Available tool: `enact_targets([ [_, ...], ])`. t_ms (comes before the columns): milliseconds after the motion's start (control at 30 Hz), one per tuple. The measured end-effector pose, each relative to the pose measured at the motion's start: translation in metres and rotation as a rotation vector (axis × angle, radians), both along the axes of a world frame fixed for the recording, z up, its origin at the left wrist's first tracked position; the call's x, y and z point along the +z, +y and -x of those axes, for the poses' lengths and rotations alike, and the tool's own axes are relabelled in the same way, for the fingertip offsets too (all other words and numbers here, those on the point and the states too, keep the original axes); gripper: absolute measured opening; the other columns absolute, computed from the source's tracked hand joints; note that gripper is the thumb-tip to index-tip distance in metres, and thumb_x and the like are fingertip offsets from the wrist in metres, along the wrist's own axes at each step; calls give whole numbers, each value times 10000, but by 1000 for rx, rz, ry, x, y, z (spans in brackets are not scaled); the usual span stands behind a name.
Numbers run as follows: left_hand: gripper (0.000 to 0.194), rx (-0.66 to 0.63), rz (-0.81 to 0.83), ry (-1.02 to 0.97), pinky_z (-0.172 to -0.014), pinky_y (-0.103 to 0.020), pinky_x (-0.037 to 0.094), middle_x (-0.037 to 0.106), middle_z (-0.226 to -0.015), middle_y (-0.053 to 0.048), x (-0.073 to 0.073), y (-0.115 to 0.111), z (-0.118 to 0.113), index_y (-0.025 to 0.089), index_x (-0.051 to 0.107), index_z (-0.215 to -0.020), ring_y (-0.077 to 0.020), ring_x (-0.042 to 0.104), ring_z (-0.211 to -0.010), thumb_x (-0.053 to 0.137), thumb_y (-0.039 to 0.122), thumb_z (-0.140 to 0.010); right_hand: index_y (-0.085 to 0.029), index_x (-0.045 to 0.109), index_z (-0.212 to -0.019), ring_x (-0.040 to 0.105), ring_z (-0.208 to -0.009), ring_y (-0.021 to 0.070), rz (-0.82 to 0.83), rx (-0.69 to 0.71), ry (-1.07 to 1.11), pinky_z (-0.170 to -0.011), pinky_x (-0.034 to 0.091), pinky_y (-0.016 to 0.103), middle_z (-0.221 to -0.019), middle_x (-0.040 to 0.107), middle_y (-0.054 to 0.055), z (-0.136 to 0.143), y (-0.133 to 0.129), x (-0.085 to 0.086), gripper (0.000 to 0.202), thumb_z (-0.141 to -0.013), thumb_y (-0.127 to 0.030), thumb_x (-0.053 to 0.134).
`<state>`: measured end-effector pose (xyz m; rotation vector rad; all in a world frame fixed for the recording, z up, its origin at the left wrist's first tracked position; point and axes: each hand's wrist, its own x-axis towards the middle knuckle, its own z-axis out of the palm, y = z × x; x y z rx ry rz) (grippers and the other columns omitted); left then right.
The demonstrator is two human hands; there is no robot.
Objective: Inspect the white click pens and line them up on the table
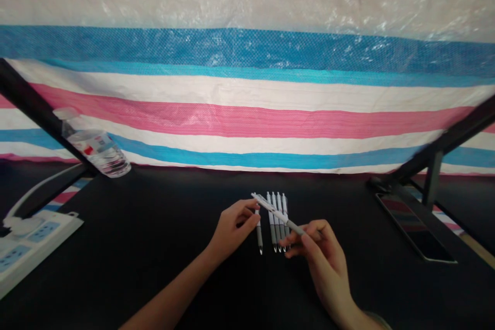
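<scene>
My right hand (325,255) pinches a white and grey pen (276,212) by its grey grip. This pen is tilted, its white end pointing to the upper left over the other pens. My left hand (235,224) has thumb and forefinger a little apart at the upper part of a single pen (259,237) on the table. Whether its fingertips touch that pen, I cannot tell. To the right of it, several similar pens (272,229) lie side by side in a row, grey tips toward me, partly covered by the held pen and my right fingers.
The black table (162,268) carries a phone (415,227) on the right and a white power strip (36,247) with a cable on the left. A clear plastic bottle (102,152) stands by a black bar at the back left. Striped sheeting (247,118) hangs behind.
</scene>
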<state>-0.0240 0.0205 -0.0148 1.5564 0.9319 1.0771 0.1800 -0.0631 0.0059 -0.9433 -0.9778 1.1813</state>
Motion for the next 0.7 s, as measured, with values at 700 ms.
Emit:
enact_targets([
  [700,261,-78,454,-388,-631,-237,428,691,-659,-29,11,-2,3,137,794,-771,-114,573,-610,871,374,-692,-148,572,-855,466,-337,65,639,684,29,-289,272,132,-522,572,-30,24,-16,-12,559,-782,-693,673],
])
